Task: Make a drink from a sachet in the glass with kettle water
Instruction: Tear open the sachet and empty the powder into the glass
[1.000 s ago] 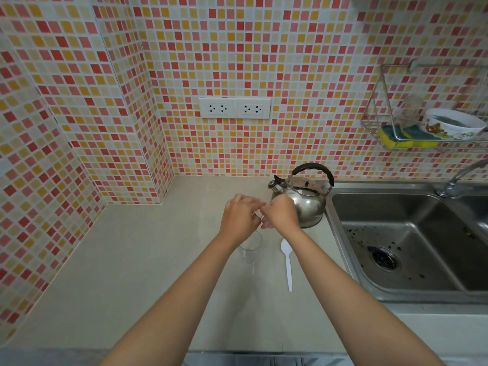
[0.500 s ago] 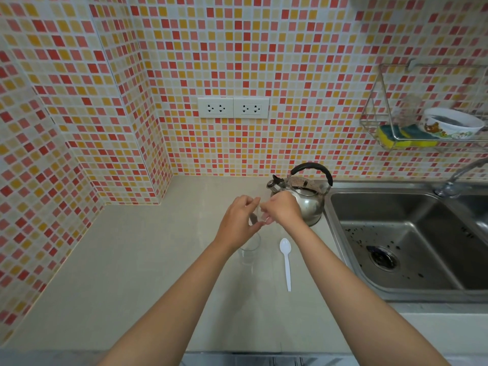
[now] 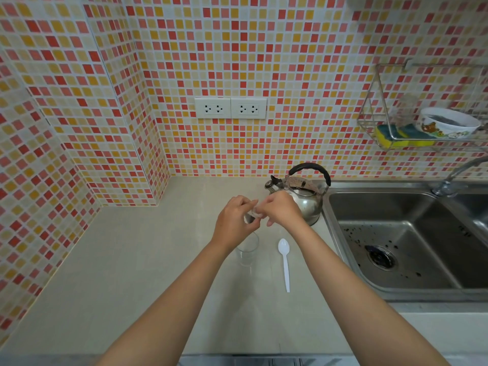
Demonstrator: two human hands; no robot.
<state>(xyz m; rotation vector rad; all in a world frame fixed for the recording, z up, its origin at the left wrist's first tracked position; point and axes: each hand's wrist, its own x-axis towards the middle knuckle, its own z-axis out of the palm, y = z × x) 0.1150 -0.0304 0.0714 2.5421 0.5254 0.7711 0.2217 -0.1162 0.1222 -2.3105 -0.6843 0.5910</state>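
Silvery foil, seemingly the sachet (image 3: 254,213), is pinched between the fingertips of both hands, though it is largely hidden and its shape cannot be made out with certainty. The left hand (image 3: 233,223) is curled round its left end, the right hand (image 3: 282,211) grips its right end with thumb and forefinger, and the remaining fingers of that hand are loosely spread. The sachet is held in the air, its long axis apparently running left to right between the hands. The glass (image 3: 247,249) stands upright on the counter (image 3: 132,260), just near of and below the left hand, so that the sachet lies slightly far of the rim; the pour is judged to call for a short movement toward the near side and a tilt. The left hand is the nearer to the glass. The white plastic spoon (image 3: 285,262) lies just right of the glass, bowl to the far side. The steel kettle (image 3: 303,199) stands beyond the right hand, beside the sink (image 3: 396,233). No writing on the sachet can be read.
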